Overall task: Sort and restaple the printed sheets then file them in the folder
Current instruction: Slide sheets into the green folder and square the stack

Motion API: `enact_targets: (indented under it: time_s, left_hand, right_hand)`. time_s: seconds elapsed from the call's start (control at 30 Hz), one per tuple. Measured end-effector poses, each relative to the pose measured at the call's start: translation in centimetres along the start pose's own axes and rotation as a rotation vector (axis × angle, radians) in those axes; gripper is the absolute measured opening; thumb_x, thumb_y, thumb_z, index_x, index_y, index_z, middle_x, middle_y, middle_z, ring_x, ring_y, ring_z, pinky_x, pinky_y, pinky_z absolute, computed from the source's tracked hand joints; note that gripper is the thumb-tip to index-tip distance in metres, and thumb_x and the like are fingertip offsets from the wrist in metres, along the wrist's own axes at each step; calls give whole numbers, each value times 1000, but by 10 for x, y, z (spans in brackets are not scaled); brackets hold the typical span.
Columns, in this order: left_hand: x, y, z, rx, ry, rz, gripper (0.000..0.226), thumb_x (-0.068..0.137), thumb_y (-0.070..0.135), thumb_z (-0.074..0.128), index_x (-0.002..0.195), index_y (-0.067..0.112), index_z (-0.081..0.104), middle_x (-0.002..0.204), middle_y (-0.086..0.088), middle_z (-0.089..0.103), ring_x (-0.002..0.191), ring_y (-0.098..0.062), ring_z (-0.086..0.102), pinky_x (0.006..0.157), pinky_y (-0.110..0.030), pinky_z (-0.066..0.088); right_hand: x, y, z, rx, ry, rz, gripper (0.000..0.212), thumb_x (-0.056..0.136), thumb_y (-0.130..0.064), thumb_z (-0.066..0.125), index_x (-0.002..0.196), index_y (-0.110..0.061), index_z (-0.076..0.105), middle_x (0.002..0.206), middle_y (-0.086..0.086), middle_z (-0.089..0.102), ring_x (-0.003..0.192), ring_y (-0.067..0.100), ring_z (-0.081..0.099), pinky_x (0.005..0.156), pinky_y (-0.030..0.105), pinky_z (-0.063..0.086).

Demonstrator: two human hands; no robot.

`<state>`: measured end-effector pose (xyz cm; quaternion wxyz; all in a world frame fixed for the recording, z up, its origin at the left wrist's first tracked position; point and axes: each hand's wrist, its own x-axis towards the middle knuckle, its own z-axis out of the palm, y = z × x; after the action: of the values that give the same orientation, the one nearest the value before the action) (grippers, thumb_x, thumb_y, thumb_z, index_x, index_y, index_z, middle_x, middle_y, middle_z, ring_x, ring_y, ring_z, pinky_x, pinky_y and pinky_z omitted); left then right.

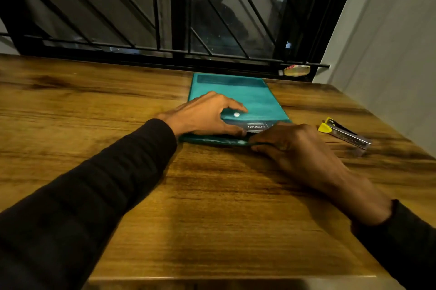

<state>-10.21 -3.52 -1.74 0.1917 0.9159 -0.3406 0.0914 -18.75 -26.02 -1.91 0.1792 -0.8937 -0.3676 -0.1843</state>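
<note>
nearly done, by the look of it. we have the teal folder (238, 98) lying flat on the desk (94, 105), its near end toward us, and our left hand (203, 115) arches over the flap with the snap button (236, 114), thumb at the near edge and fingers (238, 108) curled around the flap as if lifting or pressing it. a strip of printed sheet (257, 126) with a label shows at the folder's mouth, just under the flap, so we judge the sheets are already inside or almost fully in. our right hand (297, 148) lies at the folder's near right corner, fingers bent down onto the edge, seemingly steadying it or nudging the paper home; whether it pinches anything we cannot tell.

the stapler (344, 133), yellow-tipped, sits on the desk to the right, apart from the folder and from both hands, which suggests the stapling is behind us. no loose sheets lie on the desk.

what seems left: push the sheets fully in, fold the flap down and snap it closed.
</note>
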Motion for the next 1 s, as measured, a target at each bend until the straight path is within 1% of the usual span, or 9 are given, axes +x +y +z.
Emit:
enact_targets:
  time_s: [0.17, 0.3, 0.4, 0.57, 0.67, 0.8, 0.87, 0.9, 1.0]
  left_hand:
    - [3, 4, 6, 37, 66, 122, 54, 82, 48, 69, 134, 35, 59, 141, 10, 57, 129, -9, 53, 105, -39, 47]
    - [5, 10, 6, 117, 85, 255, 27, 86, 39, 71, 112, 34, 73, 139, 14, 57, 125, -13, 54, 98, -46, 49]
    - [5, 11, 6, 130, 110, 272, 14, 86, 32, 74, 99, 29, 79, 136, 15, 60, 122, -13, 56, 93, -45, 51]
    - [6, 9, 7, 104, 111, 243, 13, 85, 34, 75, 97, 31, 79, 134, 17, 61, 120, -9, 57, 94, -43, 51]
    - [6, 8, 7, -41, 100, 148, 13, 81, 30, 79, 94, 28, 80, 126, 12, 67, 113, 1, 60, 98, -36, 51]
    - [-2, 10, -10, -614, 29, -92, 35, 77, 45, 69, 96, 17, 79, 105, 5, 76, 99, 2, 67, 90, -18, 51]
    - [-7, 4, -19, -714, 11, -217, 47, 75, 60, 58, 92, 22, 79, 99, 6, 77, 93, 1, 68, 85, -17, 49]
    - [-7, 0, -22, -743, 2, -266, 52, 73, 65, 58, 90, 21, 80, 97, 3, 77, 91, -3, 69, 85, -20, 50]
    - [-5, -7, -20, -740, 16, -323, 35, 76, 46, 71, 92, 15, 78, 96, 1, 77, 87, 0, 69, 79, -9, 50]
  right_hand:
    - [-2, 1, 1, -14, -3, -35, 28, 91, -34, 56, 110, -21, 71, 105, -2, 72, 93, 13, 67, 71, 40, 57]
    - [-3, -1, -1, -13, -16, -29, 31, 92, -37, 51, 111, -22, 70, 104, -1, 72, 92, 15, 66, 71, 40, 57]
    - [-3, -2, -2, -22, 8, -42, 30, 90, -35, 51, 106, -20, 72, 100, 0, 73, 90, 17, 67, 68, 43, 56]
    - [-3, -4, -1, -64, 30, -67, 27, 88, -30, 52, 100, -20, 74, 95, 0, 74, 89, 21, 68, 66, 45, 56]
    - [-3, -5, -1, -22, 66, 1, 23, 86, -29, 56, 101, -23, 73, 96, -1, 73, 87, 17, 68, 67, 44, 56]
    - [9, -10, -6, 41, 158, 167, 17, 90, -24, 64, 105, -22, 71, 101, 1, 72, 89, 15, 65, 75, 35, 57]
    - [28, -9, -9, 31, 162, 242, 13, 89, -22, 66, 101, -18, 71, 99, -1, 71, 89, 9, 62, 73, 17, 49]
    - [40, -5, -9, 24, 143, 300, 11, 88, -22, 67, 97, -17, 71, 94, -3, 70, 85, 8, 61, 69, 16, 44]
    - [72, 14, -3, 132, 42, 447, 6, 82, -22, 74, 85, -19, 71, 75, -5, 66, 67, 6, 57, 65, 20, 42]
